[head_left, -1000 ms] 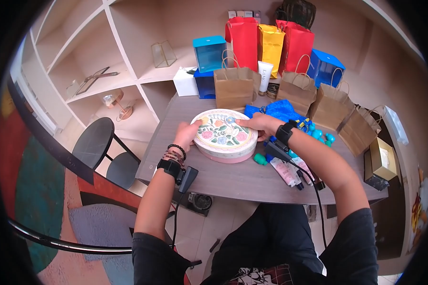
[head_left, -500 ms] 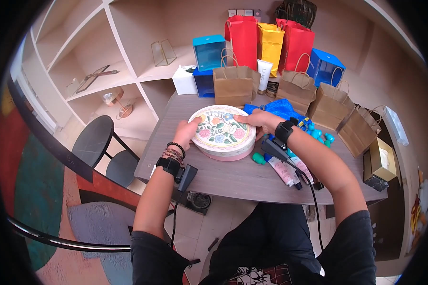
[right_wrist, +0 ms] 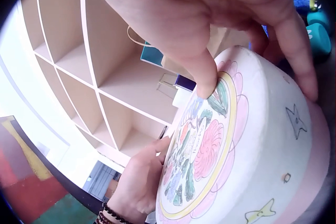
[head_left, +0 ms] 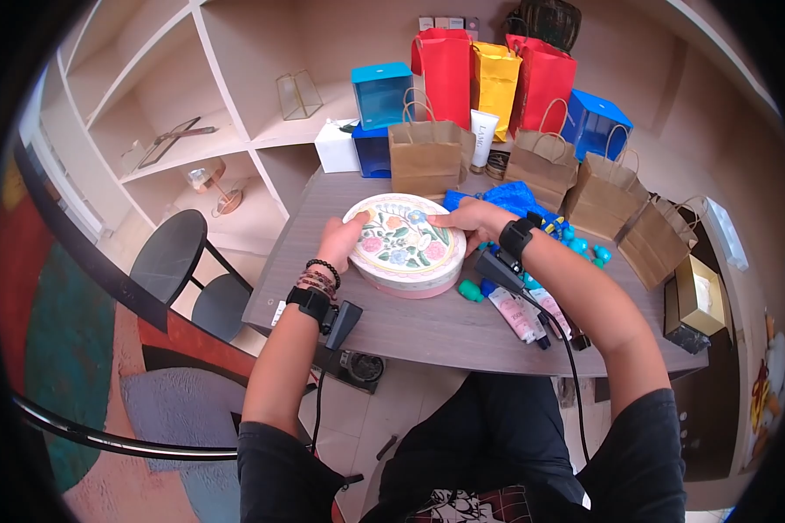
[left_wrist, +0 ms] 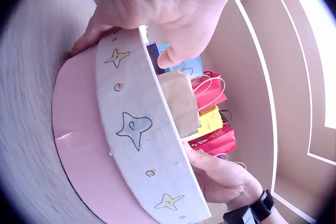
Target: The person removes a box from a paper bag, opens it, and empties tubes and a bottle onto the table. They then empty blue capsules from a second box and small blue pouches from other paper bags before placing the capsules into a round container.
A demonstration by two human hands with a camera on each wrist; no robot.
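Observation:
An oval box with a floral lid and a pink base sits on the grey table, its lid on. My left hand grips its left side, thumb on the lid top and fingers down the side. On the right side my right hand holds it the same way, thumb on the floral top, fingers along the white rim. In the left wrist view the white rim with drawn stars stands above the pink base.
Brown paper bags, red bags and a yellow bag line the back. Pink tubes, small teal items and a blue cloth lie right of the box. A black stool stands at left.
Both hands keep their hold on the box, which has shifted slightly left and up in the head view. The surroundings have also shifted slightly in view.

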